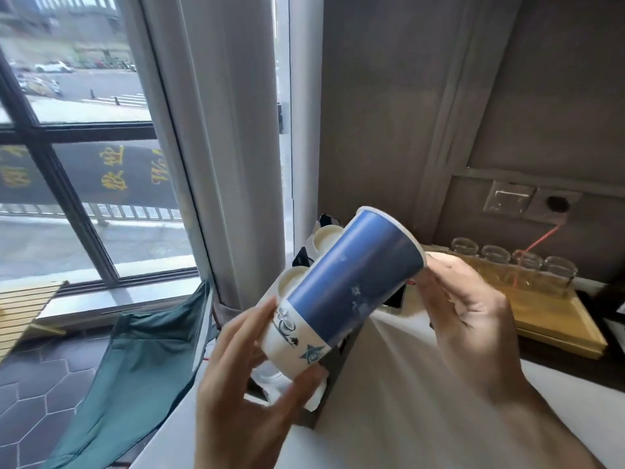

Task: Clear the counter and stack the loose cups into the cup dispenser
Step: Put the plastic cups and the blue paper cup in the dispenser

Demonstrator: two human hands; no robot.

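A blue and white paper cup [341,282], possibly a nested stack, lies tilted in the air in front of me, its rim up to the right and its white base down to the left. My left hand [257,377] grips the white base end with thumb and fingers. My right hand [470,299] holds the rim end. Behind the cup stands a dark cup dispenser [306,257] at the counter's left end, with two white cup stacks [326,238] showing in its openings. Most of the dispenser is hidden by the cup and my hands.
A white counter [406,384] runs below my hands. At the right, a yellow wooden tray [558,319] carries several upturned glasses [495,255]. Wall sockets [527,199] sit above it. A green cloth [142,367] hangs at the left under a large window [84,130].
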